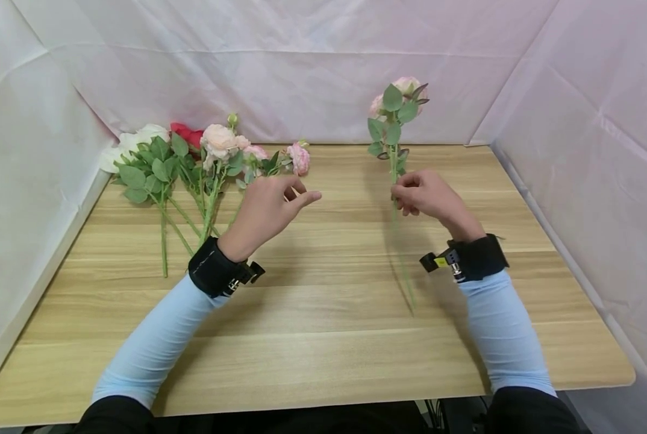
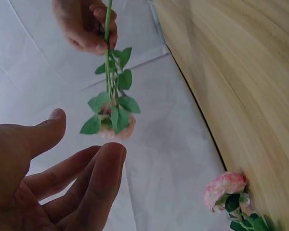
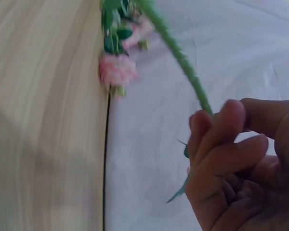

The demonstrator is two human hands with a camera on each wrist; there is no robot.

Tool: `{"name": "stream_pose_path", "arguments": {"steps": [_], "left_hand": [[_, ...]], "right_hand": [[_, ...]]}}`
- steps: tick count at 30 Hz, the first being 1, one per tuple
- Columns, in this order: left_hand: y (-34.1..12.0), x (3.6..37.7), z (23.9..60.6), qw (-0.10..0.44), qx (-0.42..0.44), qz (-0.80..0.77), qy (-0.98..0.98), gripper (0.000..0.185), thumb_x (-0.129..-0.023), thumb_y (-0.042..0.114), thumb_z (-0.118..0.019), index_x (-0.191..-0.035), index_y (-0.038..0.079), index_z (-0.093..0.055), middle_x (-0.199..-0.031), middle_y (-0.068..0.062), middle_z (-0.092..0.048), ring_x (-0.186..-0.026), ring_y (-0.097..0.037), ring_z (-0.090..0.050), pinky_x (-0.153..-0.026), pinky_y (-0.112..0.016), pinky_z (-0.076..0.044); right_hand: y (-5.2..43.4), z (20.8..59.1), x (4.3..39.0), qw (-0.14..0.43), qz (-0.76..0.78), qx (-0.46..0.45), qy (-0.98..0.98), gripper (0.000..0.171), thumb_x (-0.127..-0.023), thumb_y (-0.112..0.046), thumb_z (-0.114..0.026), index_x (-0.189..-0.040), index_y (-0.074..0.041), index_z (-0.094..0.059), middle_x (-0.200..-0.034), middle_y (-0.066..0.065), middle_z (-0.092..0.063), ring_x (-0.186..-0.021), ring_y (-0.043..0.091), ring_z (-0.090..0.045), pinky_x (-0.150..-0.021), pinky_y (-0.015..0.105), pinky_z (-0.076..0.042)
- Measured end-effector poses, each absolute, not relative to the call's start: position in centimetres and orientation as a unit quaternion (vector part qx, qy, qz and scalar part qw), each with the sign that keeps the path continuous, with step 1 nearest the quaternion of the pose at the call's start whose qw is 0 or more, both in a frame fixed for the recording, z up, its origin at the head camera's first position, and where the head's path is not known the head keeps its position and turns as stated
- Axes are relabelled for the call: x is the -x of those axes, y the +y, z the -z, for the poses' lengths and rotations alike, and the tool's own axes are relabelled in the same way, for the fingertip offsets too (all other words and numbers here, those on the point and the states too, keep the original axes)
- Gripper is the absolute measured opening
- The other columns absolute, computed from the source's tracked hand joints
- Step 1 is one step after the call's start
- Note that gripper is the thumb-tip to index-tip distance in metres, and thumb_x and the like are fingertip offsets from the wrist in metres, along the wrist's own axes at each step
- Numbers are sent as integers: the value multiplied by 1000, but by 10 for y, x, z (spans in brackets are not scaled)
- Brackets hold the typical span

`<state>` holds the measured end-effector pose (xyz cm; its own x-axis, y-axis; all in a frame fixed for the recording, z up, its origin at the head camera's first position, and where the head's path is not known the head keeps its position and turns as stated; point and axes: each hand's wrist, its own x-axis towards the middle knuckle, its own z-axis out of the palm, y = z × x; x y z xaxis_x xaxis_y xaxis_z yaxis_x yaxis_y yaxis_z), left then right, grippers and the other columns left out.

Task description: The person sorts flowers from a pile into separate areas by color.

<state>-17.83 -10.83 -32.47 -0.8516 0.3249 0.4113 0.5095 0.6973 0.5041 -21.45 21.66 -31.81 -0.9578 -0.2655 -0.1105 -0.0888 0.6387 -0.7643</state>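
My right hand point(image 1: 422, 194) pinches the green stem of a pale pink artificial flower point(image 1: 393, 129) just below its leaves. The blooms point up and away, and the long stem slants down toward me over the table. In the right wrist view thumb and fingertips meet around the stem point(image 3: 180, 57); the blooms are hidden behind the hand there. My left hand point(image 1: 266, 208) hovers over the stems of the flowers at the left, thumb apart from loosely bent fingers, with nothing between them. Beyond its fingertips, the left wrist view shows the held flower's leaves point(image 2: 113, 113).
Several artificial flowers lie at the back left of the wooden table point(image 1: 323, 355): white roses point(image 1: 134, 144), a red one point(image 1: 187, 134), a pale peach one point(image 1: 218, 141) and pink ones point(image 1: 299, 158). White cloth point(image 1: 302, 78) hangs behind and at both sides.
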Motion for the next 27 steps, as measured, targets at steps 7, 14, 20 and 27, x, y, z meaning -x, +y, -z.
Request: {"name": "stream_pose_path", "arguments": {"steps": [7,14,20,27], "left_hand": [[-111,181,325,144,219,316,-912,33,-96,42,-73,-94,9,-78,-84,-9,-78,-72,-22,-72,-69,-37,-51],[-110,181,326,138,217,309,-916,34,-96,42,-73,-95,9,-77,-80,-8,-76,-70,-23,-68,-67,-36,-49],[-112,182,328,142,213,308,-916,34,-98,42,-70,-95,8,-77,-81,-9,-77,-70,-24,-69,-65,-36,-49],[-111,183,329,144,213,306,-917,35,-98,43,-70,-94,9,-76,-79,-8,-75,-69,-23,-67,-65,-35,-48]], "right_hand": [[260,313,223,139,341,97,925,32,-107,-21,-53,-103,5,-69,-81,9,-68,-67,18,-66,-62,27,-56],[301,317,229,156,321,53,933,34,-109,-18,-48,-110,11,-67,-83,9,-70,-67,14,-64,-64,26,-56],[333,331,236,187,340,10,922,37,-109,-13,-46,-115,19,-62,-78,2,-69,-65,9,-64,-63,24,-58],[356,342,238,168,293,-30,941,39,-107,-12,-48,-118,23,-61,-73,2,-72,-63,9,-68,-63,24,-56]]}}
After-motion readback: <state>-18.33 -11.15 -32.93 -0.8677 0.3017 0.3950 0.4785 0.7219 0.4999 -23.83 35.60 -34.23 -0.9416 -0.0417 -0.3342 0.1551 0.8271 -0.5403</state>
